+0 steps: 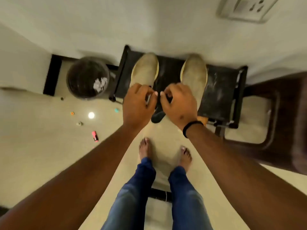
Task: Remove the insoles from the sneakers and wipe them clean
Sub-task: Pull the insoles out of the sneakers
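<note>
Two beige, dusty-looking sneakers — left sneaker [144, 70], right sneaker [194, 72] — sit apart on a black rack [221, 93], toes to its back edge. Left hand [137, 103] and right hand [179, 103], fingers curled, pinch a dark insole [157, 116] hanging off the front edge.

No text, label, brand or number can be read on anything in view.

The left hand [138, 103] and right hand [178, 105] cover the heel ends of both sneakers [144, 70], so the insoles cannot be seen. What the curled fingers [149, 92] pinch is unclear. The wall socket [247, 9] is cut by the top edge. Small floor items [95, 136] are too blurred to identify.
</note>
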`<state>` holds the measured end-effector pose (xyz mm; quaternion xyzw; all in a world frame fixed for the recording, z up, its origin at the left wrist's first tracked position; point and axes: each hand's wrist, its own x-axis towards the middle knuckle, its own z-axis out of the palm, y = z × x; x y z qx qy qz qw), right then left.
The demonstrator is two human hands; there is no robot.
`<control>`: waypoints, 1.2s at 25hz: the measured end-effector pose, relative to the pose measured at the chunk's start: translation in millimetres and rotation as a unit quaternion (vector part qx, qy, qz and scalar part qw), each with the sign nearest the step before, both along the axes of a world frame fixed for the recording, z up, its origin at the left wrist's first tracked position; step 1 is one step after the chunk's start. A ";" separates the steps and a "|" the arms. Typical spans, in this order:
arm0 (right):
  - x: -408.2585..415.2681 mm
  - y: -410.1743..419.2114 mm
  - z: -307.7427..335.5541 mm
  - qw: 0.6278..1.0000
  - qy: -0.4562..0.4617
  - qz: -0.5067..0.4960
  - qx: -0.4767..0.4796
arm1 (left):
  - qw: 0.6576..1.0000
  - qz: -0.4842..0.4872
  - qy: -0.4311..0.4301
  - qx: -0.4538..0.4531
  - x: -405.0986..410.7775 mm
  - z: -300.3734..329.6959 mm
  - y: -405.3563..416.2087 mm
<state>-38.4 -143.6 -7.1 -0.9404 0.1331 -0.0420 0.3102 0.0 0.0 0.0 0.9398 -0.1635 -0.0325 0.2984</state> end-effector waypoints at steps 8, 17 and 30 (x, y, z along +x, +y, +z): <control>16.5 -8.2 -85.3 0.991 -0.092 -0.013 -0.096 | 0.974 -0.037 -0.206 0.087 3.1 -96.5 2.2; -29.3 8.0 -63.4 0.978 -0.118 -0.019 -0.171 | 0.971 -0.012 -0.230 0.070 -6.2 -84.1 14.0; -71.4 88.1 -22.0 0.987 -0.062 -0.150 0.010 | 0.990 0.091 0.022 -0.104 -48.4 -47.2 72.9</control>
